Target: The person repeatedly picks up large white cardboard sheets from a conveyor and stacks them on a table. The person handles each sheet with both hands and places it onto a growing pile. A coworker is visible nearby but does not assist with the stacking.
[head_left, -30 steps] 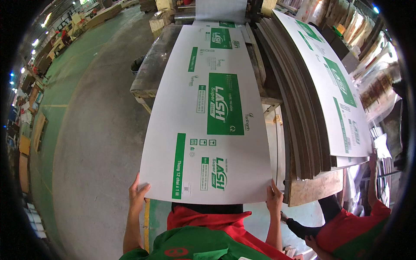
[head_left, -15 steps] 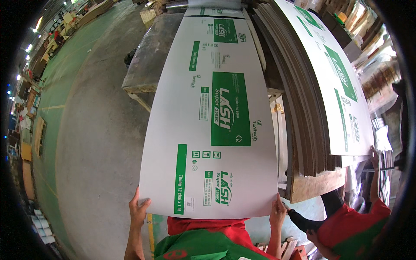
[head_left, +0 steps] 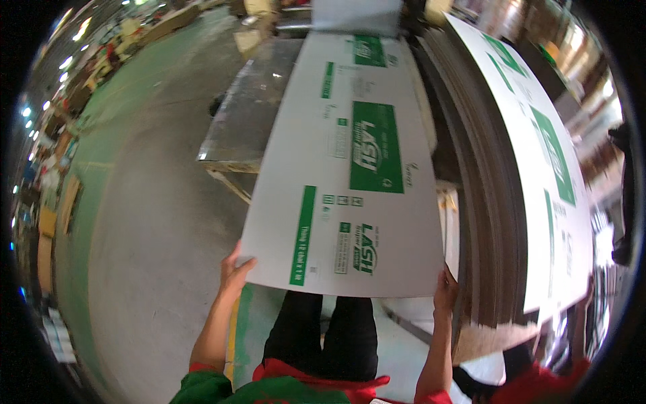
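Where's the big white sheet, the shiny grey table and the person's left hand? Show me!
White sheet point(head_left: 341, 176): head view, middle of its printed face.
Shiny grey table point(head_left: 250, 111): head view, bare tabletop.
Left hand point(head_left: 233, 275): head view, middle of the hand.

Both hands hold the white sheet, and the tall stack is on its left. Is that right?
Not quite: the tall stack is on the right of the white sheet, as the head view shows. The left hand and right hand do hold it.

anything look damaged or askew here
Nothing stands out. The printed sheet, its near corners in the left hand and right hand, shows no visible tear or spill; the stack of boards beside it looks curved, probably from the lens.
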Action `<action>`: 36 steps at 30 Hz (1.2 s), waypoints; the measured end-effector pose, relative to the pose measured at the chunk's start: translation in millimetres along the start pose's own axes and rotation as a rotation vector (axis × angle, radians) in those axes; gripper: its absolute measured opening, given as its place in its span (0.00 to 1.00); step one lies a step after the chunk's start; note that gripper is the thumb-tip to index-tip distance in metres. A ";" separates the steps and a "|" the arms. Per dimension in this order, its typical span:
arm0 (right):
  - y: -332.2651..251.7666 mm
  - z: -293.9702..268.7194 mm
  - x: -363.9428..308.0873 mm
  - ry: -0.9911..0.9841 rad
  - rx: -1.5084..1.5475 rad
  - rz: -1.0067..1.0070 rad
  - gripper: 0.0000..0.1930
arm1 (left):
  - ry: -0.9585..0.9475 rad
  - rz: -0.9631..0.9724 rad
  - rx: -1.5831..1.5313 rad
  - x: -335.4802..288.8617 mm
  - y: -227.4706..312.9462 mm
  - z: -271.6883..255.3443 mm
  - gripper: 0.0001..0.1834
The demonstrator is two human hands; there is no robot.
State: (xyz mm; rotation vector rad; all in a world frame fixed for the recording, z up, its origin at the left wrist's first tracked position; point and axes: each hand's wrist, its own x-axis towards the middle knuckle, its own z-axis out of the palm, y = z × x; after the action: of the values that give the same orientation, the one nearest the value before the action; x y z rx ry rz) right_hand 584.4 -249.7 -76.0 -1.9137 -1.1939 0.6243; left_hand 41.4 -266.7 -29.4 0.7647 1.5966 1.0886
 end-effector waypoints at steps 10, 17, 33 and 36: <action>-88.8 -30.9 -35.5 0.178 -0.359 -0.567 0.22 | 0.417 0.029 0.418 70.8 -22.2 40.5 0.51; -121.0 -195.6 -87.0 0.710 -0.939 -0.507 0.42 | 0.442 0.376 0.557 63.2 -33.8 113.6 0.57; -163.5 -155.2 -121.5 0.388 -0.891 -0.950 0.16 | -0.849 0.224 -0.395 -205.5 59.5 192.8 0.38; -155.4 -115.1 -171.5 -0.095 -0.540 -1.032 0.15 | -0.725 0.224 -0.293 -233.5 93.6 241.9 0.39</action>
State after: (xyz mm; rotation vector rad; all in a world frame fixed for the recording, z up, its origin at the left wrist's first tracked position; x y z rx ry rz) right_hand 513.8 -405.4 118.0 -1.3396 -2.3049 -0.1955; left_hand 336.1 -368.2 127.7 1.0045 0.7375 1.0097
